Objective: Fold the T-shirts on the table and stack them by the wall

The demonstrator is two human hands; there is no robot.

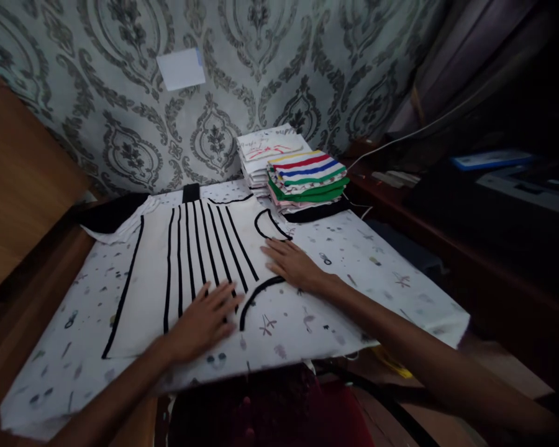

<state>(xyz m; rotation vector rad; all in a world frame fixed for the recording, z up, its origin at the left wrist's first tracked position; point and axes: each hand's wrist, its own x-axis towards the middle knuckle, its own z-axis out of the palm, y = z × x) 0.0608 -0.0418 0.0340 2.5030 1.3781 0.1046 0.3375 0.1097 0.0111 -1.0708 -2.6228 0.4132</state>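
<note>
A white sleeveless top (pixel 156 273) with black stripes and black edging is spread flat on the printed white cloth (pixel 354 267), its neck and armholes toward the right. My left hand (pixel 205 320) lies palm down on its near edge, over the lower ends of the stripes, fingers spread. Farther right, my right hand (pixel 291 264) rests flat on the shoulder part between the two black-edged curves, fingers stretched out. Neither hand grips anything.
Behind the top stand a stack of white folded cloth (pixel 261 155) and a stack of striped and green cloth (pixel 307 177). Black fabric (pixel 116 211) lies at the far left, beside a wooden panel (pixel 23 180). Dark furniture runs along the right, with a thin white cable (pixel 400 139).
</note>
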